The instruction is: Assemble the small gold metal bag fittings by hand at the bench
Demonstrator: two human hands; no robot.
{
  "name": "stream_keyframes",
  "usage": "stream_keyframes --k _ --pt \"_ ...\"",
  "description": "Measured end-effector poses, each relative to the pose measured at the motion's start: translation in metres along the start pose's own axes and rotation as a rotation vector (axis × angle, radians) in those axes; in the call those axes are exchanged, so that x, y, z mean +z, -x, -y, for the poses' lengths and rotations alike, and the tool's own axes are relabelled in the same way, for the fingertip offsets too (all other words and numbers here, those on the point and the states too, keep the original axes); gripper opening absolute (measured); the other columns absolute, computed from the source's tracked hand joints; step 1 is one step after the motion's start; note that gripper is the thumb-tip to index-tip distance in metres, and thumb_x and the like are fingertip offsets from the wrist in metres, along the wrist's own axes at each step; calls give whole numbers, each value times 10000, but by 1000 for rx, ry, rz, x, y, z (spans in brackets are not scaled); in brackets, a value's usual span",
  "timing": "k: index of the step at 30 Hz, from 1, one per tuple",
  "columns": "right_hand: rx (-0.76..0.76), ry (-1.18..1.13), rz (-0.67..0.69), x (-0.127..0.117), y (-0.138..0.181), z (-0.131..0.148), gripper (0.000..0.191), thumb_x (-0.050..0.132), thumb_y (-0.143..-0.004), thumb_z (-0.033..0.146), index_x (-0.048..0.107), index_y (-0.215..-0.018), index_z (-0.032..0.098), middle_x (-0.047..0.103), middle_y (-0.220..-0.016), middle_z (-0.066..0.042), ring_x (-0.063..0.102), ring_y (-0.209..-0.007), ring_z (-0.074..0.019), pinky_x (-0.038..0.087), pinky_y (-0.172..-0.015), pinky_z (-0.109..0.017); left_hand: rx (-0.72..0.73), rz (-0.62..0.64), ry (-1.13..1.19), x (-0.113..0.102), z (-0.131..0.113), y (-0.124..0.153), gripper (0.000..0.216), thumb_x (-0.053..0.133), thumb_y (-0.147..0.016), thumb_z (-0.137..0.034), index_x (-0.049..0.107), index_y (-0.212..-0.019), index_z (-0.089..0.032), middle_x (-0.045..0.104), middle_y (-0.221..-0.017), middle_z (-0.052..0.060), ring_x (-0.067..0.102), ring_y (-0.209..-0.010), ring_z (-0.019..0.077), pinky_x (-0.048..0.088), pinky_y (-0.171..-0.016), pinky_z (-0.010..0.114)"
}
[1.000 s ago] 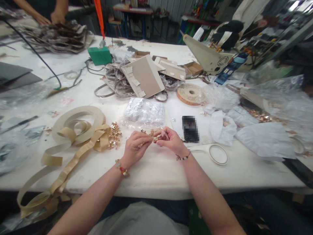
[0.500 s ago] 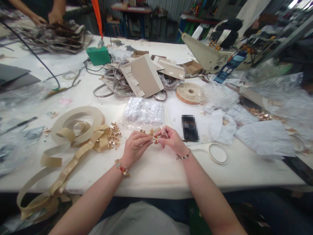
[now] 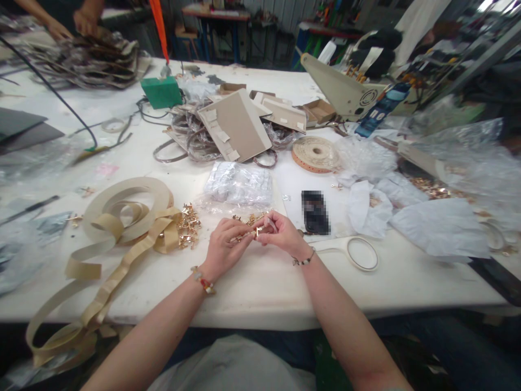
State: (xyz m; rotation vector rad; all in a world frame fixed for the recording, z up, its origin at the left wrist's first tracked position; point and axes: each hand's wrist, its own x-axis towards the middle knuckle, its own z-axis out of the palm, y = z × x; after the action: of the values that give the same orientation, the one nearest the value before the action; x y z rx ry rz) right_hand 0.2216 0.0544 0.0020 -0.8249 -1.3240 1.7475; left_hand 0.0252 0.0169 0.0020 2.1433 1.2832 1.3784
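Note:
My left hand [image 3: 228,241] and my right hand [image 3: 285,236] meet over the middle of the white table. Between their fingertips is a small gold metal fitting [image 3: 257,232], pinched by my right thumb and fingers. A pale, see-through scrap [image 3: 269,222] shows at my right fingers. My left fingers are pressed together against the fitting's left side; what else they hold is hidden. Just behind the hands lie more gold fittings [image 3: 252,218]. Another pile of gold fittings [image 3: 188,228] sits left of my left hand, beside a roll of beige tape [image 3: 95,203] with loose, curling ends.
A clear plastic bag [image 3: 238,184] lies beyond my hands. To the right are a dark phone [image 3: 315,213], a roll of white tape [image 3: 362,254] and crumpled white paper [image 3: 439,228]. Cardboard pieces [image 3: 236,127] are heaped further back. A co-worker's hands [image 3: 86,21] handle a bundle at far left.
The fingers have shifted slightly around the gold fitting, and more of it shows between the fingertips. The whole view has moved a little; both hands stay in the same place.

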Motion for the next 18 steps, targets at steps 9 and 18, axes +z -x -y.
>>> stream_keyframes --k 9,18 --pt "-55 125 10 7 2 -6 441 871 -676 303 458 -801 210 715 -1069 -64 678 -838 -136 555 -809 -306 -47 22 0 0 -2 1 55 694 -868 -189 717 -829 -221 727 -842 27 637 -839 189 505 -776 339" --pt "34 108 -49 7 1 -4 483 875 -660 406 452 -798 218 655 -820 27 653 -734 -130 557 -713 -292 13 175 -76 -2 -3 -1 115 605 -944 -232 698 -885 -202 717 -870 50 610 -868 205 493 -801 365"
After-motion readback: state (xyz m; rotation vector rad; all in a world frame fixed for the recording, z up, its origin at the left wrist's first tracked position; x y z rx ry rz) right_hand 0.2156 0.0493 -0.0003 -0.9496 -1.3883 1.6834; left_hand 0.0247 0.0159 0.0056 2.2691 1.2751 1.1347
